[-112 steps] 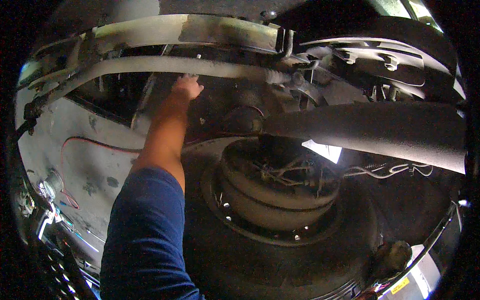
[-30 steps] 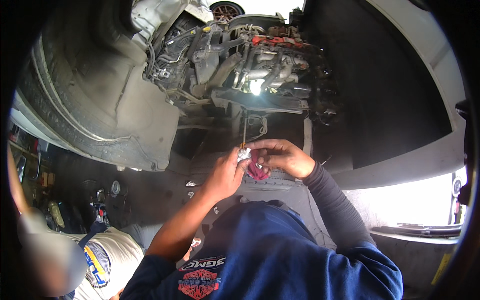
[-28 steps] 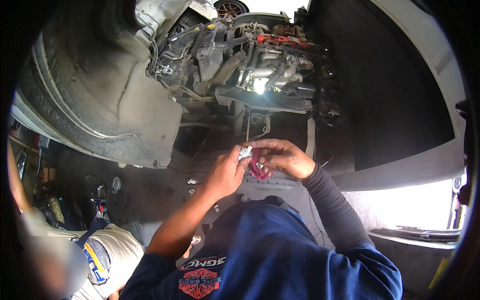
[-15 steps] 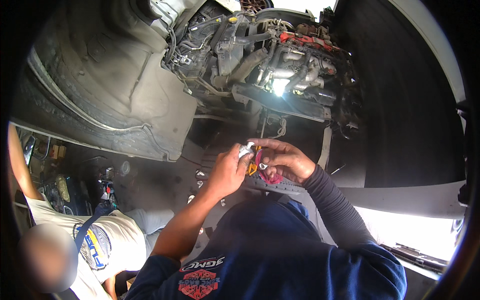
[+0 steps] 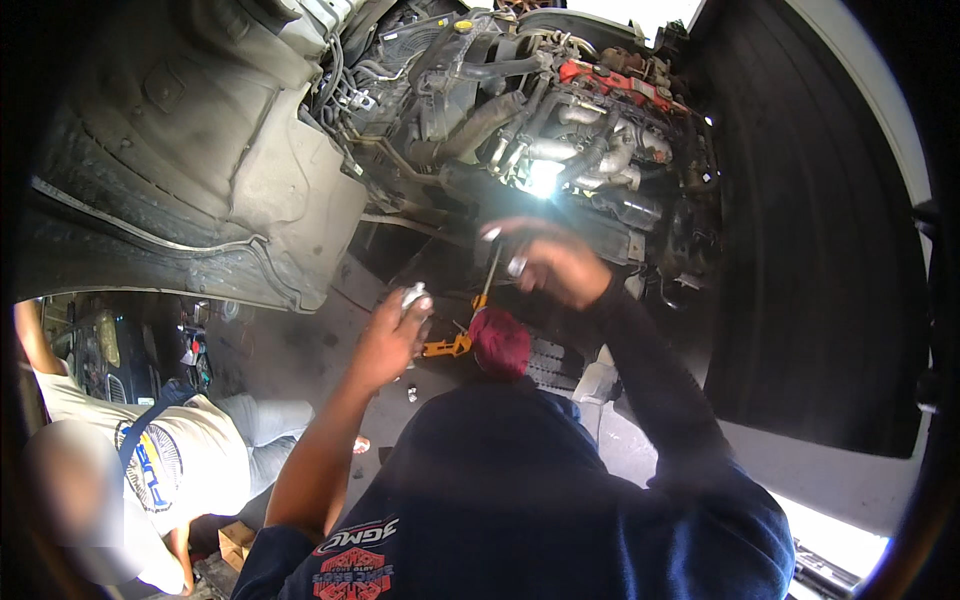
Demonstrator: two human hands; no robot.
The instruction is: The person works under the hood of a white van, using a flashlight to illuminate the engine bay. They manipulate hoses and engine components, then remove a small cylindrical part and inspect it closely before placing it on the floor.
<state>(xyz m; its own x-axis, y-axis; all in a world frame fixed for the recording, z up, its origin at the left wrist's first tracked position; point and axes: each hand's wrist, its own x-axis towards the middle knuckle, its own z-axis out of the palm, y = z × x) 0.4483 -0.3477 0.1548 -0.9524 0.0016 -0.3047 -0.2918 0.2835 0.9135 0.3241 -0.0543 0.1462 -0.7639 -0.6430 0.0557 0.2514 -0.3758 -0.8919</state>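
Observation:
My left hand (image 5: 395,338) is closed on a small silver piece (image 5: 414,296). My right hand (image 5: 555,262), higher and farther right, is blurred in front of the engine's lower part; small light spots show at its bent fingers, too smeared to identify. A crumpled dark-red cloth (image 5: 500,343) lies below and between my hands, on or by the tire (image 5: 548,363). Beside it, just below my left hand's fingers, is a yellow tool (image 5: 450,346); a thin rod runs upward near it.
The dirty engine (image 5: 610,145) has a bright light (image 5: 543,178) in it. A wheel-arch liner (image 5: 190,160) fills the upper left, a dark raised panel (image 5: 800,250) the right. A co-worker (image 5: 200,460) in a white shirt is at lower left, with a cardboard box (image 5: 235,545) nearby.
My hands have parted: the right moved up toward the engine, the left leftward with the silver piece. The red cloth and yellow tool now show between and below them. The view has shifted.

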